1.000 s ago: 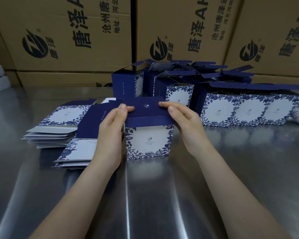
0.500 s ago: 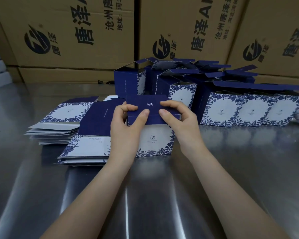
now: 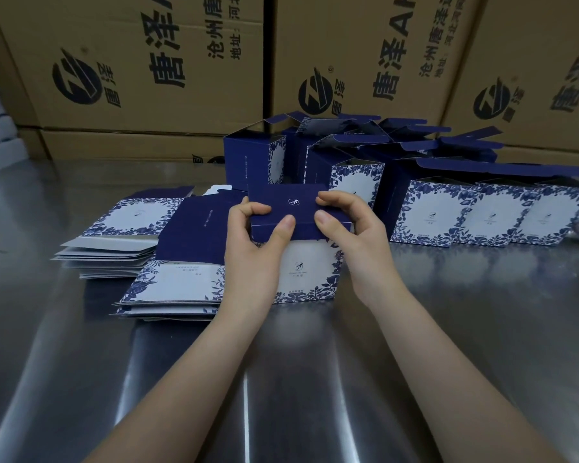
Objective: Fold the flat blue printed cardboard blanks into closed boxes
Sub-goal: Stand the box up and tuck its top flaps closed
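One box [image 3: 311,272] upright on table [image 3: 448,329]; left hand [image 3: 254,248] and right hand [image 3: 351,235] each pinch its lid [image 3: 281,203]. Thumbs on front lip, probably guiding the tuck.

The brown cartons [image 3: 168,105] read "唐泽", "沧州唐" and "地址:河北" beside a black logo [image 3: 76,82].

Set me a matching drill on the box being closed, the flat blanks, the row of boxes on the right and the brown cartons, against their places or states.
1. front box
2. flat blanks
3. right-hand row of boxes
4. brown cartons

A. stacked along the back
B. top flaps open
C. piled left of the front box
D. lid pinched by left hand and right hand

Pairs: 1-D, 2-C, 3-B, 4-A.
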`<state>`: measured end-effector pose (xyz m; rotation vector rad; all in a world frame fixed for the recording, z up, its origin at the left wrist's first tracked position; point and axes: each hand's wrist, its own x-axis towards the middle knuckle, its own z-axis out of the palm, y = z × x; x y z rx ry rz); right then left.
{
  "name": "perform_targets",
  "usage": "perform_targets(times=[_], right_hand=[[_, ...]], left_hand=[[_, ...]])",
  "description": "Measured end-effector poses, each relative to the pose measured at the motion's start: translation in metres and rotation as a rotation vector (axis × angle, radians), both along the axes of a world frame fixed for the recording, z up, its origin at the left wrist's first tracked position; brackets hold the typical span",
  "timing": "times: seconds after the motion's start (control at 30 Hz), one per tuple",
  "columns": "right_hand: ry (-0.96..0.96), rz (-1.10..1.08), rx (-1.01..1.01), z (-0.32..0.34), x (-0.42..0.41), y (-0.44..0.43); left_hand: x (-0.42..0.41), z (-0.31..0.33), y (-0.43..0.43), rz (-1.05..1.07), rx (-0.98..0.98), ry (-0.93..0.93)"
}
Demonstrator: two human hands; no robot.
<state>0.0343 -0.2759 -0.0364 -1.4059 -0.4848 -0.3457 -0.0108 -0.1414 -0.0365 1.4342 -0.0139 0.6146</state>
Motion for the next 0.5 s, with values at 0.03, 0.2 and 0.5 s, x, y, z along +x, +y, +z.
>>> perform_targets(times=[0.03, 0.2, 0.5], right_hand=[[0.003, 0.006, -0.006, 0.0004, 0.0004, -0.0015], [0.015, 0.06, 0.021, 0.0012, 0.0009, -0.0056], [-0.042, -0.027, -0.104, 0.0024, -0.0008, -0.0052]], left_hand=[[-0.0003, -0.0006, 0.0004, -0.012, -0.008, -0.005], [-0.0021, -0.0041, 0.0023, -0.058, -0.015, -0.036], [-0.0034, -0.0028, 0.0034, -0.038, -0.022, -0.027]])
